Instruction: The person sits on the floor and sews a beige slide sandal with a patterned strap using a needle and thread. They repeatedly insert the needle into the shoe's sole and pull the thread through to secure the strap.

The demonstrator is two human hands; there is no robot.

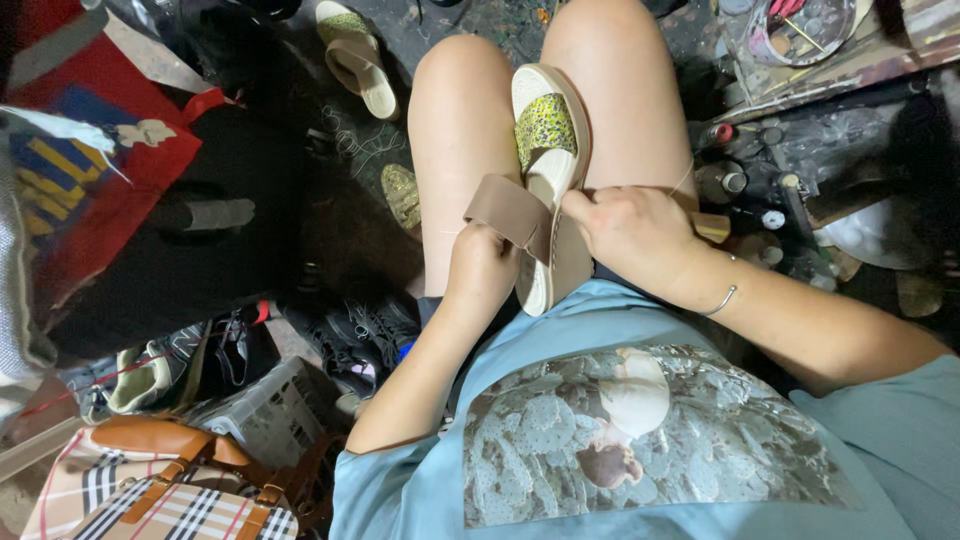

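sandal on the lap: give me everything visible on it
The sandal lies lengthwise between the person's thighs, toe pointing away from the camera. It has a thick cream platform sole and a yellow-green glittery front band. A wide tan strap, looking like leather or a synthetic, crosses the heel end and is partly loose. The left hand grips the strap's outer end; the right hand pinches it at the sole edge. A thin thread runs from the right hand.

Head camera, looking steeply down, close over lap, single view.
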